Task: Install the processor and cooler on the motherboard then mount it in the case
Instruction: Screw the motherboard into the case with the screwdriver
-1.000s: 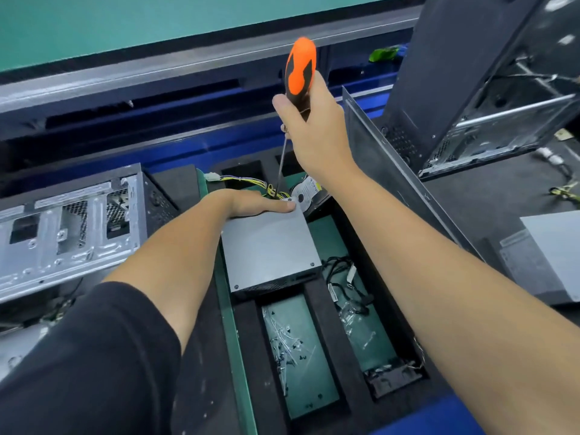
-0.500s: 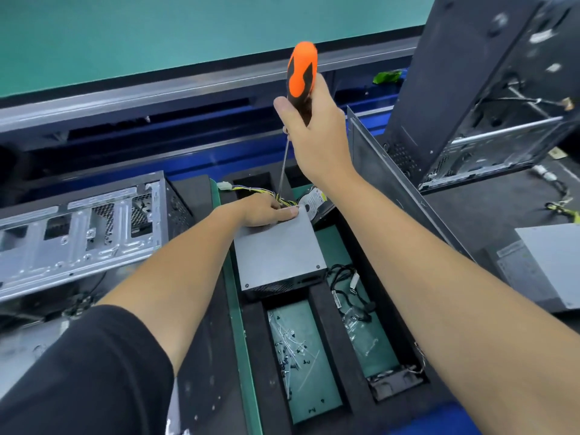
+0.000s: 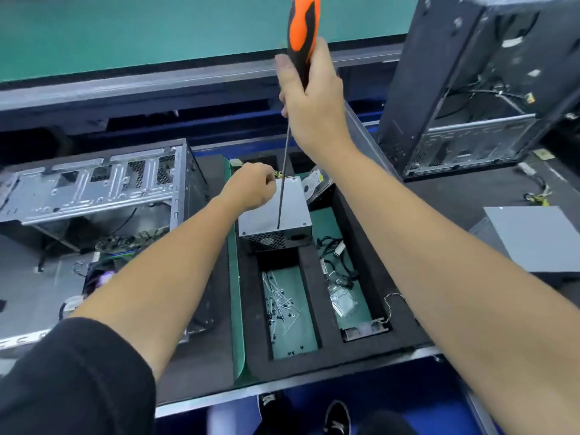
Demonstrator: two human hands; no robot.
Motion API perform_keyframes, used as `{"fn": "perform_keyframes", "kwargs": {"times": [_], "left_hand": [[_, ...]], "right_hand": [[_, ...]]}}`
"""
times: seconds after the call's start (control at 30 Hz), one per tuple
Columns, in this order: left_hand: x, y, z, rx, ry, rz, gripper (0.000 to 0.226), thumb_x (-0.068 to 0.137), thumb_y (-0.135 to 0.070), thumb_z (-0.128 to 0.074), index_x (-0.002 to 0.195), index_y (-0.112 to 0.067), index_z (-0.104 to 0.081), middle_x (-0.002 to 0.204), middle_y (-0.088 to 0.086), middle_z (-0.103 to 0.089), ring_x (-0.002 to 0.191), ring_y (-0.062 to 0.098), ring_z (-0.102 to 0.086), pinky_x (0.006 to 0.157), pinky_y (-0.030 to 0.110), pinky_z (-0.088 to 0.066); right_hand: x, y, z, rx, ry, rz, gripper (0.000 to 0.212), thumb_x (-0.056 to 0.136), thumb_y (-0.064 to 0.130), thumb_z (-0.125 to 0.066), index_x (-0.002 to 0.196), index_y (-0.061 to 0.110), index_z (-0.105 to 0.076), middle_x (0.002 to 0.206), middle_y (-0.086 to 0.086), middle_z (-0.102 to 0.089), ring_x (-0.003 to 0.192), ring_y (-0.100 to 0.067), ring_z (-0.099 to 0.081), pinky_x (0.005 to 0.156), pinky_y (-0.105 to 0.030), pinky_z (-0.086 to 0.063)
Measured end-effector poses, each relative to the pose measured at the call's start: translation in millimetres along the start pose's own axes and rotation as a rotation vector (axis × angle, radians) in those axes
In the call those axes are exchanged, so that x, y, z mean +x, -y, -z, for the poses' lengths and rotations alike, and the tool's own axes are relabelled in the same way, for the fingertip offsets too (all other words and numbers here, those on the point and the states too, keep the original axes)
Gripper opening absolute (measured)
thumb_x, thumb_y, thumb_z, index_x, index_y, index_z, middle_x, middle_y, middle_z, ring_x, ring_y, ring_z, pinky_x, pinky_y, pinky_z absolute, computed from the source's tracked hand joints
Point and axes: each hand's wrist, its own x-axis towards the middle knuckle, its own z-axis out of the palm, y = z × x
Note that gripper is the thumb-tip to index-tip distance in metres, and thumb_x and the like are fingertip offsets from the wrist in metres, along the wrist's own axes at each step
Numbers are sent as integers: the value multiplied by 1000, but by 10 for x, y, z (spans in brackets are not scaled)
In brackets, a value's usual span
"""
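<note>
Over the black foam tray, right hand clamps an orange-black screwdriver; left hand curls at the boxy grey metal power supply, grip unclear.

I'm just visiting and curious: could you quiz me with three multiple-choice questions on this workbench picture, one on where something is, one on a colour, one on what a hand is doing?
1. Where do the loose screws lie?
A. In a foam tray compartment nearer the person than the grey power supply box
B. On top of the power supply box
C. Inside the upright black case

2. What colours is the screwdriver handle?
A. Blue and white
B. Orange and black
C. All yellow

3. What is the right hand doing?
A. Resting flat on the table
B. Holding a cable
C. Gripping the screwdriver, tip downward

Answers: 1 A, the screws sit on the green floor of the compartment below the box. 2 B, the handle is orange with black. 3 C, its fingers wrap the handle and the shaft points down.
</note>
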Motion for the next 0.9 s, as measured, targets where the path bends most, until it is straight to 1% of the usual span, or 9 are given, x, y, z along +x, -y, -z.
{"fn": "perform_keyframes", "kwargs": {"times": [0.1, 0.17, 0.27, 0.37, 0.5, 0.57, 0.63, 0.73, 0.9], "left_hand": [[-299, -241, -105, -61, 128, 57, 31, 80, -6, -46, 54, -12, -29, 54, 8, -35, 56, 24, -30, 53, 30, -27], [-495, -334, -214, -189, 243, 161, 30, 78, -5, -48, 52, -10, -34, 52, 9, -39, 51, 23, -34, 49, 28, -31], [-804, -386, -386, -232, 490, 260, 24, 79, -5, -52, 56, -7, -51, 47, 4, -57, 42, 20, -55, 42, 20, -42], [-1039, -350, -604, -146, 721, 283, 15, 81, -5, -53, 66, -4, -58, 58, 7, -66, 51, 21, -63, 54, 26, -52], [-1282, -317, -985, 152, 591, 204, 15, 79, -2, -51, 84, -1, -66, 86, 13, -66, 74, 28, -63, 64, 35, -53], [-1386, -305, -1186, 216, 553, 172, 16, 80, 2, -48, 88, 2, -62, 92, 15, -64, 81, 32, -63, 65, 37, -53], [-1442, -306, -1344, 266, 535, 129, 5, 80, 4, -49, 81, 0, -51, 93, 17, -62, 85, 35, -62, 62, 37, -47], [-1433, -294, -1529, 277, 560, 90, 7, 82, -1, -58, 88, -5, -55, 99, 17, -61, 92, 36, -62, 67, 38, -47], [-1405, -248, -1710, 345, 560, 56, 23, 86, 3, -50, 108, 0, -55, 110, 18, -58, 99, 36, -59, 77, 39, -47]], "right_hand": [[-365, -121, 37, -17, 166, -70, 18, 97, 19, -54, 89, 9, -43, 68, -5, -45, 67, -37, -50, 61, -50, -48], [-572, -233, 44, -37, 265, -128, 24, 96, 22, -56, 88, 4, -43, 68, -12, -46, 67, -39, -51, 64, -53, -47], [-840, -396, 65, -82, 404, -197, 30, 95, 27, -57, 91, 0, -45, 77, -26, -55, 71, -40, -55, 71, -57, -47], [-1044, -536, 70, -103, 505, -233, 28, 95, 29, -57, 88, 6, -44, 83, -24, -55, 74, -38, -56, 71, -51, -47], [-1203, -715, 63, -186, 529, -264, 28, 91, 33, -62, 76, 25, -40, 68, 2, -47, 59, -15, -41, 59, -32, -32], [-1245, -778, 57, -224, 527, -263, 32, 90, 35, -64, 72, 33, -37, 67, 8, -46, 57, -10, -39, 56, -26, -32], [-1283, -825, 69, -229, 529, -264, 29, 90, 36, -64, 74, 33, -41, 69, 7, -50, 57, -7, -41, 54, -18, -32], [-1311, -917, 82, -237, 500, -290, 26, 91, 36, -62, 82, 18, -46, 77, -8, -56, 62, -13, -42, 59, -23, -35], [-1294, -991, 107, -212, 453, -305, 28, 92, 35, -61, 76, 28, -39, 70, 4, -47, 57, -5, -39, 56, -17, -33]]}}
